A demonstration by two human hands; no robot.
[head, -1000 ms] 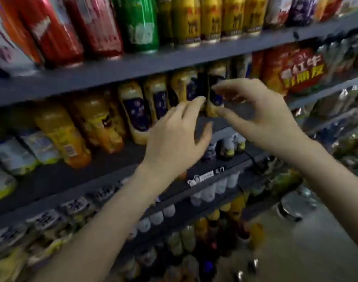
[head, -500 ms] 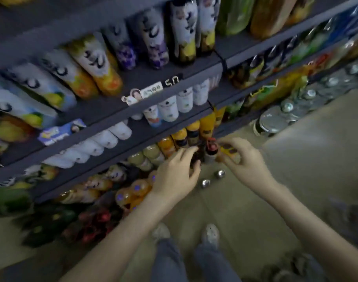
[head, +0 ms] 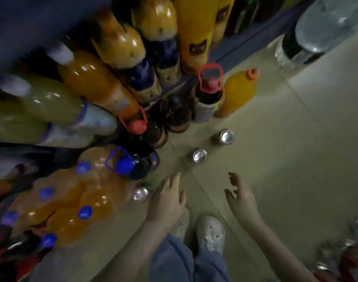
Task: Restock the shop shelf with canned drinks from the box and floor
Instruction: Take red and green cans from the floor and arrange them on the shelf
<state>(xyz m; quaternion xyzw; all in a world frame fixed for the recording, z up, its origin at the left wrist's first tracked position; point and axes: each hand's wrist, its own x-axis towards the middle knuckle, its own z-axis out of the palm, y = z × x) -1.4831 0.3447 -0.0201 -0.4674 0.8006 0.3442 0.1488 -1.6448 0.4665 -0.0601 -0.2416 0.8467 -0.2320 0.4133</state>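
Lowered floorward since a second ago, my fingers hang loose, holding nothing: left hand just beside the near can, right hand empty too. Middle can and far can stand ahead on the floor. Picking up likely comes next.

Shop, drinks aisle, viewed steeply downward at floor level.

- Bottom shelf, dark blue-grey, packed with many bottles of the same few products: tall yellow juice bottles with dark blue labels, and pale green-yellow bottles beside them.
- More stock stands on the tiled floor against the shelf. There are orange soda bottles with blue caps, grouped close, and dark bottles with red carry handles.
- Large clear water bottles upper right.
- Three cans upright on the tiles (silver tops only; brand unreadable).
- Blurred shiny packs lower right, contents unclear.
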